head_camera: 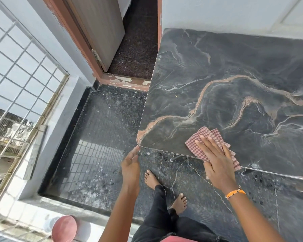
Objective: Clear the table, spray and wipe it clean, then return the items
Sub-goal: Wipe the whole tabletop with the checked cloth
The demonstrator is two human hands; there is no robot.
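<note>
wiping near the front corner of the table (234, 84), the right hand (215, 159) lies flat with its fingers straight and spread, pressing a red checked cloth (208, 137) onto the dark marbled top; nothing is pinched, the palm alone keeps the cloth down. part of the cloth hangs past the near edge under the wrist. the left hand (130, 165) is cupped loosely below the rounded corner, fingertips at or just under the rim, holding nothing; it looks placed to catch crumbs. the top shows no items on it in this view, so the clearing seems done and the wipe is the step in hand. the likely slip: with only flat pressure on it, the cloth could bunch or slide off the edge if the stroke runs toward the body, and it would drop to the floor (103, 128) beside the bare feet. dirt swept past the cupped hand would land on a floor that is speckled with debris. a pink round lid or stool (64, 228) sits low at the left, well apart.
</note>
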